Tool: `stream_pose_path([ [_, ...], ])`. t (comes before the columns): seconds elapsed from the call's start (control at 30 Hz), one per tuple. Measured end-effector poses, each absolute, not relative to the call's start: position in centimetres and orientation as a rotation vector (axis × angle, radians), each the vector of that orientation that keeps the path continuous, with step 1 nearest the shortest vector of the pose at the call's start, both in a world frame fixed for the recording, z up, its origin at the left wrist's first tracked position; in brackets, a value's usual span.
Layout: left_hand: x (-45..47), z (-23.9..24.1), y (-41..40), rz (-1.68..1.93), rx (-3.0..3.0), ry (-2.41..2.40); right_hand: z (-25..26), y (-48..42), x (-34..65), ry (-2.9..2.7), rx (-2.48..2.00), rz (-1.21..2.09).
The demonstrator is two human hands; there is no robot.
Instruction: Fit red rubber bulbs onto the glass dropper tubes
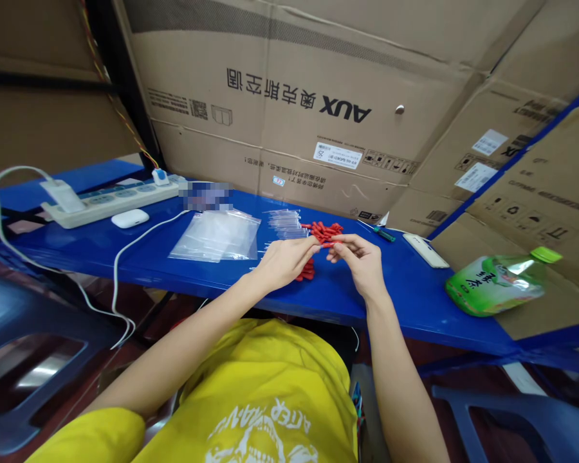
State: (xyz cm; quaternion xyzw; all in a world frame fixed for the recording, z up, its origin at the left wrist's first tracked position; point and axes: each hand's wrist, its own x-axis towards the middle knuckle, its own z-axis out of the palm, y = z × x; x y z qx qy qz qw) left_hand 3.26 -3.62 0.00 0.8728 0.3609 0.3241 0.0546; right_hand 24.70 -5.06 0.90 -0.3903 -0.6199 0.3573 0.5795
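Note:
My left hand (288,260) and my right hand (361,258) meet over the blue table, fingers pinched. Between their fingertips is a small red piece (329,244), held from both sides; its exact kind is too small to make out. Just beyond the hands lies a pile of similar red pieces (327,230). More red pieces (307,271) sit under my left hand, partly hidden by it. Beside the far pile, a row of thin, pale rods (285,222) lies side by side, some covered by my left hand.
Clear plastic bags (217,235) lie left of the rods. Further left are a power strip (110,200), a white case (130,218) and a white cable. On the right are a green-handled screwdriver (384,235), a phone (424,249) and a green-labelled bottle (495,283). Cardboard (280,128) walls the back.

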Motion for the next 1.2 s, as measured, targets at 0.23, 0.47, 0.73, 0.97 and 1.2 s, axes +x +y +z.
stream_pose_path([
  [0.23,3.42,0.0,-3.57,0.844,2.711,1.108,1.23,-5.4,24.68,-1.49,-0.93,0.805],
  [0.47,3.36,-0.26,-3.33,0.853,2.731,1.059,1.22,-5.53,24.51,-1.529,-0.918,0.782],
  [0.73,3.36,-0.38,-3.32,0.908,2.707,0.985,1.23,-5.56,24.34,-1.533,-0.918,0.796],
  [0.97,3.34,-0.61,-3.12,0.909,2.697,0.954,1.02,-5.49,24.19,-1.519,-0.934,0.803],
  [1.2,3.4,-0.63,-3.16,0.936,2.644,0.924,1.12,-5.6,23.91,-1.53,-0.927,0.802],
])
